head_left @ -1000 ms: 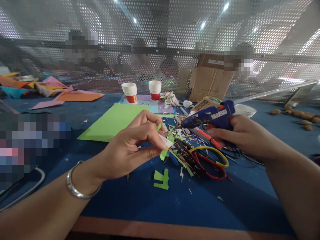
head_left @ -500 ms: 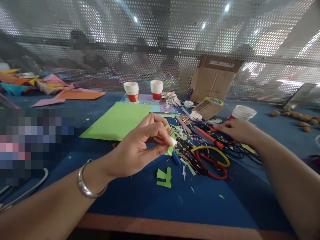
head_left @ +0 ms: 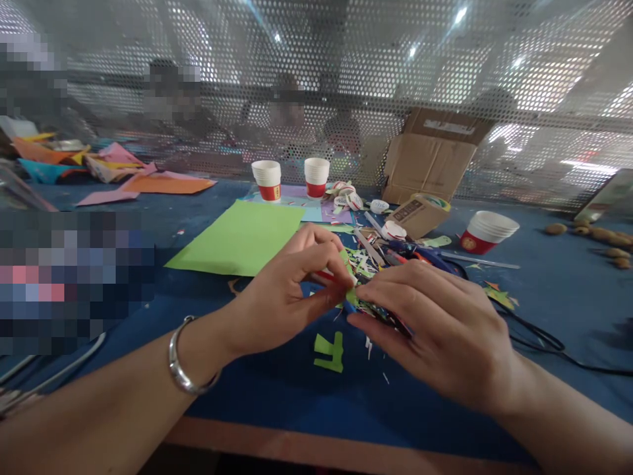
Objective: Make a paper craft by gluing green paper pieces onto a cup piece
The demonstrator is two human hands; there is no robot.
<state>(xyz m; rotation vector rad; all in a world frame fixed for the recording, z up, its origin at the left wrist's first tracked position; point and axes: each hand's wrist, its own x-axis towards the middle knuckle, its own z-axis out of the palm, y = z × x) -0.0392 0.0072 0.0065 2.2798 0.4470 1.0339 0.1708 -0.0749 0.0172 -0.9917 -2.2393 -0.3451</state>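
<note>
My left hand, with a silver bangle at its wrist, is closed in a pinch on a small green paper piece. A red-and-white bit shows behind its fingers. My right hand has come up against the same piece from the right, its fingertips touching the edge. Its thumb stays apart below, so the hand looks open; its palm hides most of the scissors. On the table beneath both hands lie cut green paper pieces. The tip of a blue pen-like thing shows under the fingertips.
A green sheet lies left of the scraps. Stacked paper cups stand behind it, and another stack leans at right. Farther back are a tape roll by a small box and an open carton. Black cable runs right.
My right hand has left the tools beside the right cups and moved left and nearer, to the green piece in my left hand. It now covers the scissors. The view has shifted slightly.
</note>
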